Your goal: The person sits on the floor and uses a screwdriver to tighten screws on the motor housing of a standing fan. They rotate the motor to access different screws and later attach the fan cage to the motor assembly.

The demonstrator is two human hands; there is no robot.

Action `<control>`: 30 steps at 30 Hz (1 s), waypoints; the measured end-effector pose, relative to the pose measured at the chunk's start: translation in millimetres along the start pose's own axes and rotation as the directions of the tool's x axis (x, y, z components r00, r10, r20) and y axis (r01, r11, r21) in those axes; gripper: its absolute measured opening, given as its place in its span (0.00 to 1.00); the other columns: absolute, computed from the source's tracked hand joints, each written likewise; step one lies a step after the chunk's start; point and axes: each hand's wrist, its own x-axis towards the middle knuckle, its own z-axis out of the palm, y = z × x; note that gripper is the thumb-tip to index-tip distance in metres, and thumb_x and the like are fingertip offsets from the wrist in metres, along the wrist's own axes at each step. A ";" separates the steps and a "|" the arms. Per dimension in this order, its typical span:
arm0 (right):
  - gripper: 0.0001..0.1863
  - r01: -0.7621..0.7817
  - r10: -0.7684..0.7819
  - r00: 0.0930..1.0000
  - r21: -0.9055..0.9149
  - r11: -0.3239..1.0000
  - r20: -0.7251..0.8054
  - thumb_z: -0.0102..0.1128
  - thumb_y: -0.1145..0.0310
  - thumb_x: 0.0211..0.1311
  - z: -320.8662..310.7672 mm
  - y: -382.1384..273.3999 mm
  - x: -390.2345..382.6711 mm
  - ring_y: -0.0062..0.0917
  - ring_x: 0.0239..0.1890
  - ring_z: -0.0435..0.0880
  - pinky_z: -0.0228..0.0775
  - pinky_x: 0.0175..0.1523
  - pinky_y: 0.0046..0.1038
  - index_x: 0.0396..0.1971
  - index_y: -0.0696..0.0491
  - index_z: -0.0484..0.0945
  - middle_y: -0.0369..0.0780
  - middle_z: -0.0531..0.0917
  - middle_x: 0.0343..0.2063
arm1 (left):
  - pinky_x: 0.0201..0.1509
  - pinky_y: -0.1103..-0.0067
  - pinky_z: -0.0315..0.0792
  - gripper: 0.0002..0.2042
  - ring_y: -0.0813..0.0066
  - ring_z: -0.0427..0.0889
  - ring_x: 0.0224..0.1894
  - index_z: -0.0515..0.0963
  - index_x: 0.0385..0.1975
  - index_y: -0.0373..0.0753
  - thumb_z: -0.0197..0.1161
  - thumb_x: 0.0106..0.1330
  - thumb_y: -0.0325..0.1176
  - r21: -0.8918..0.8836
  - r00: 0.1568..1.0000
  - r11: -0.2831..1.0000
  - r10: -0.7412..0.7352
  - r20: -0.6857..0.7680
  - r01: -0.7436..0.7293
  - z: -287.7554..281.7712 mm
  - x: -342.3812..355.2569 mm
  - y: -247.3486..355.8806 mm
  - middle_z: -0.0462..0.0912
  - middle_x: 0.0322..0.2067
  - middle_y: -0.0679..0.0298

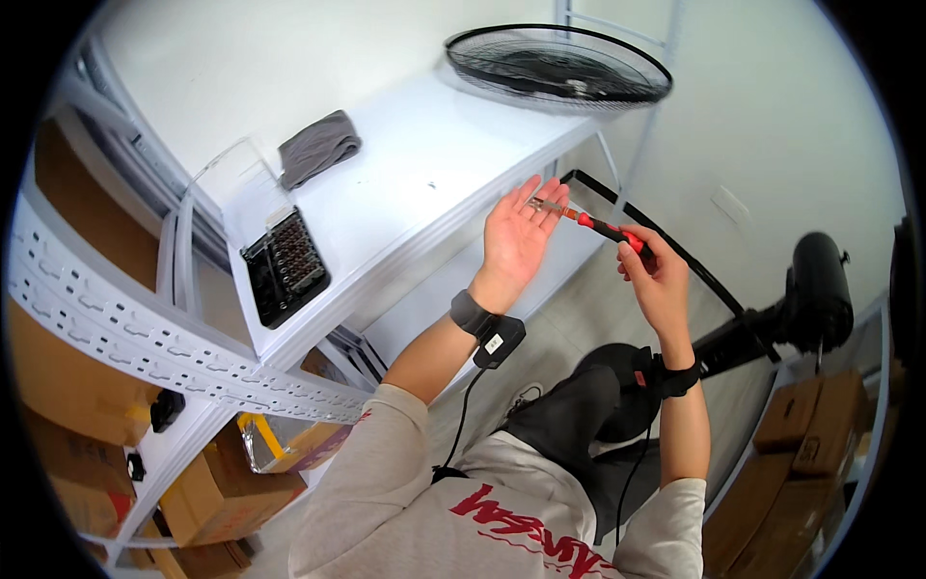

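Note:
My left hand (517, 232) is palm up with its fingers stretched out, and small metal pieces (539, 205), too small to identify, lie on the fingers. My right hand (653, 277) grips a red and black screwdriver (603, 227) by its handle, the metal end angled leftward at the pieces on my left fingers. An open black bit set (289, 267) with a clear lid lies at the left end of the white shelf (410, 135). A grey folded cloth (318, 150) is behind it. A tiny object (431, 184) lies near the middle of the shelf.
A fan grille (558, 68) rests at the shelf's far right. A black fan motor on its stand (815, 289) stands to my right. Cardboard boxes (217, 482) fill the lower left racking, with more boxes (791, 454) at right. A white upright frame (145, 338) borders the left.

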 end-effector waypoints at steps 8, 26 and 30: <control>0.12 -0.055 -0.005 0.969 -0.235 0.970 -0.246 0.66 0.72 0.65 -60.3 22.9 -65.9 0.18 0.27 0.81 0.74 0.34 0.21 0.47 0.58 0.83 0.38 0.85 0.30 | 0.74 0.67 0.67 0.20 0.57 0.74 0.65 0.61 0.64 0.24 0.49 0.79 0.29 0.425 0.963 0.879 -0.264 0.059 0.215 -26.6 6.2 -89.0 0.73 0.59 0.48; 0.12 -0.305 0.024 0.719 -0.285 0.909 -0.694 0.67 0.72 0.63 -150.9 41.8 -199.7 0.20 0.24 0.78 0.71 0.31 0.22 0.45 0.58 0.83 0.40 0.83 0.28 | 0.68 0.70 0.73 0.15 0.63 0.80 0.57 0.71 0.57 0.27 0.58 0.75 0.28 0.557 0.827 0.693 -0.562 0.019 0.459 -28.1 -12.7 -286.5 0.80 0.51 0.53; 0.12 -0.344 0.059 0.700 -0.264 0.901 -0.711 0.68 0.71 0.63 -155.3 44.6 -209.7 0.19 0.24 0.77 0.71 0.31 0.22 0.45 0.58 0.84 0.40 0.83 0.27 | 0.61 0.70 0.78 0.12 0.63 0.83 0.50 0.73 0.52 0.28 0.58 0.75 0.29 0.543 0.815 0.688 -0.580 0.012 0.481 -26.7 -14.9 -299.1 0.81 0.46 0.54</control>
